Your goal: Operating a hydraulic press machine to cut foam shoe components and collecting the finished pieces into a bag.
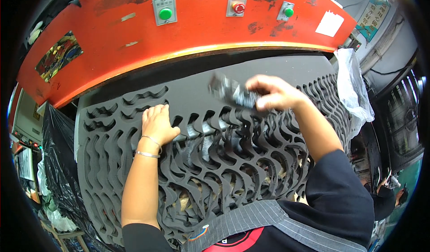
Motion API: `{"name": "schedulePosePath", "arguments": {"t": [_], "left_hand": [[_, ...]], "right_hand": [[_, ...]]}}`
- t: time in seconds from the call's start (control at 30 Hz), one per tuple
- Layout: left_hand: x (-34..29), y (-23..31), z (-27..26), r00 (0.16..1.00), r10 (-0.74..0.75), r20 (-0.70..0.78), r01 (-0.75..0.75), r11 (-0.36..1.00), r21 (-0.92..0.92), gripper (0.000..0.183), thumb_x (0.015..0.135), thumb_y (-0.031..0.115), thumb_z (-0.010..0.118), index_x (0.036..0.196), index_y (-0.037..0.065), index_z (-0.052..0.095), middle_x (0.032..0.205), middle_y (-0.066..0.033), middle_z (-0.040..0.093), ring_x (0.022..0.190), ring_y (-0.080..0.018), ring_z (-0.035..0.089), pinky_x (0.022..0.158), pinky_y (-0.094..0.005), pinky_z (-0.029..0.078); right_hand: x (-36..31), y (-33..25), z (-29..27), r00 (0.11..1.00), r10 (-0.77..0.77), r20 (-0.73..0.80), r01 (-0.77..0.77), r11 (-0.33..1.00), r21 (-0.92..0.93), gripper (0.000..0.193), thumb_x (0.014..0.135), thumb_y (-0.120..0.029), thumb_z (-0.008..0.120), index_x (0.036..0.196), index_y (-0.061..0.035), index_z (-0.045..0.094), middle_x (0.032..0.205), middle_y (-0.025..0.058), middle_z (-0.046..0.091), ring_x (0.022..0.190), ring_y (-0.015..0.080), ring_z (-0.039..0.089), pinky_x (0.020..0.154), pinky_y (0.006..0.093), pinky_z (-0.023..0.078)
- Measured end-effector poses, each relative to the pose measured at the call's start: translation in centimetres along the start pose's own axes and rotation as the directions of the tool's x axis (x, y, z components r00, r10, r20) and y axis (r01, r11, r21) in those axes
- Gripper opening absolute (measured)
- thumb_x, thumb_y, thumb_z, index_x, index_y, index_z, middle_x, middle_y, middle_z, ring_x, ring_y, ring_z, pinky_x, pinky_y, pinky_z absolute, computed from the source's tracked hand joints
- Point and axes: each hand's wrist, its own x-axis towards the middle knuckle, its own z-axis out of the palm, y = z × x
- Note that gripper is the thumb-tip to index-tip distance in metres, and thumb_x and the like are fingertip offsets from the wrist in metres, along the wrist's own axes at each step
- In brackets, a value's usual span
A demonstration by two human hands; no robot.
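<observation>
A large dark grey foam sheet (192,88) lies before me, cut through with rows of wavy slots. My left hand (157,125) rests on it with fingers stretched forward and thumb apart, beside the wavy cuts. Above the far part of the sheet, my right hand (275,93) grips a dark, shiny, elongated object (233,92). Motion blurs that object, so its kind cannot be made out. Nearer to me, the cut foam lattice (242,162) sags and looks loosened, and shiny bits and pale scraps show through its gaps.
An orange machine beam (188,28) spans the far side, bearing two green buttons (165,13) and a red button (238,7). Clear plastic (351,86) hangs at the sheet's right edge. Black plastic sheeting (59,149) stands at the left. Another person's arm (383,196) shows at far right.
</observation>
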Motion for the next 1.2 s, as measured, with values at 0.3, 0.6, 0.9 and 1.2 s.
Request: {"name": "schedulePosePath", "arguments": {"t": [0.3,0.6,0.9,1.2], "left_hand": [[3.9,1.9,0.3,0.972,-0.228,0.055,0.228,0.974,0.009,0.055,0.068,0.011,0.069,0.117,0.001,0.047,0.114,-0.0221,0.057,0.105,-0.0372,0.058,0.090,-0.0434,0.049],[4.9,1.1,1.2,0.999,-0.049,0.015,0.050,0.995,-0.088,0.064,0.070,0.003,0.070,0.127,0.010,0.043,0.119,-0.0166,0.053,0.111,-0.0366,0.054,0.091,-0.0429,0.047],[4.3,1.5,1.6,0.999,-0.016,0.040,0.014,0.999,0.029,0.077,0.069,-0.002,0.072,0.135,0.012,0.036,0.124,-0.0144,0.049,0.117,-0.0339,0.050,0.094,-0.0416,0.046],[1.3,6.5,-4.6,0.997,0.038,-0.064,-0.040,0.998,-0.039,0.076,0.074,0.017,0.074,0.140,0.003,0.037,0.138,-0.0160,0.043,0.127,-0.0308,0.043,0.107,-0.0400,0.033]], "right_hand": [[-11.9,2.5,0.1,0.930,0.361,0.064,-0.321,0.885,-0.336,0.059,0.076,-0.036,0.077,0.116,0.0008,0.055,0.105,0.0132,0.062,0.095,0.0209,0.059,0.085,0.0319,0.047],[-13.7,7.4,2.4,0.965,0.262,-0.032,-0.240,0.822,-0.517,0.062,0.076,-0.036,0.071,0.121,0.0009,0.050,0.112,0.0191,0.057,0.106,0.0341,0.056,0.091,0.0395,0.046],[-13.9,7.7,2.5,0.965,0.263,-0.008,-0.225,0.809,-0.544,0.069,0.075,-0.035,0.072,0.130,-0.0035,0.043,0.113,0.0170,0.055,0.106,0.0350,0.056,0.088,0.0419,0.047],[-15.4,5.8,-0.7,0.991,0.004,-0.135,0.007,0.997,0.077,0.058,0.076,-0.028,0.076,0.121,-0.0044,0.049,0.113,0.0117,0.057,0.101,0.0176,0.056,0.086,0.0310,0.046]]}}
